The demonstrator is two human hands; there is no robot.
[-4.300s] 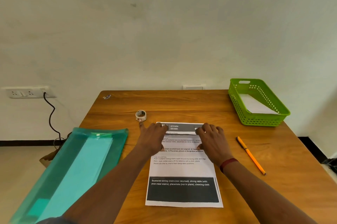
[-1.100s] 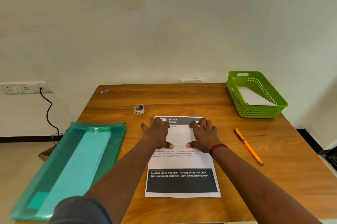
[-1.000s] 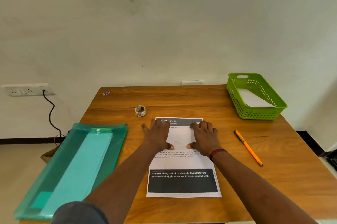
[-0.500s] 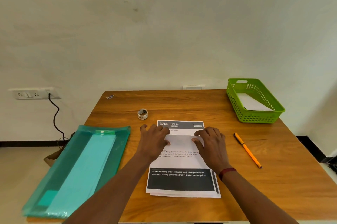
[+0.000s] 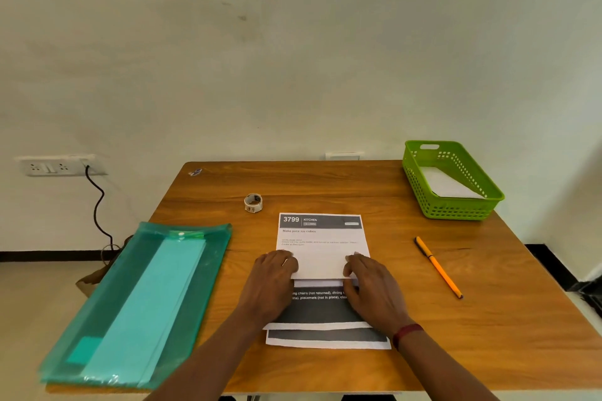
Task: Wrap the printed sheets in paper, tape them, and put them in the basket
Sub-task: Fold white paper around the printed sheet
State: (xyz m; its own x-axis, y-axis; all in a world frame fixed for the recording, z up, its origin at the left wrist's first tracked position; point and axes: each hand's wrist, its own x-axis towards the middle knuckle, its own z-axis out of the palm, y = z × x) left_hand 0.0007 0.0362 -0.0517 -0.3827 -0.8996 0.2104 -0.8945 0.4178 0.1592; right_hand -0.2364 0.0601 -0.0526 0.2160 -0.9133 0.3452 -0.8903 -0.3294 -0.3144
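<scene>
Printed sheets [image 5: 321, 249]: left grip [image 5: 273, 276] and right grip [image 5: 373, 286], palms down, each pinch the folded edge.

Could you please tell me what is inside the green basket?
A white paper lies inside the green basket. Whether anything lies beneath it cannot be seen: the paper and the near wall cover the bottom.

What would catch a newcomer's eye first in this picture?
The left hand and right hand are on the printed sheets in the middle of the wooden table. A bright green basket stands at the far right corner, and a teal plastic folder lies along the left edge.
</scene>
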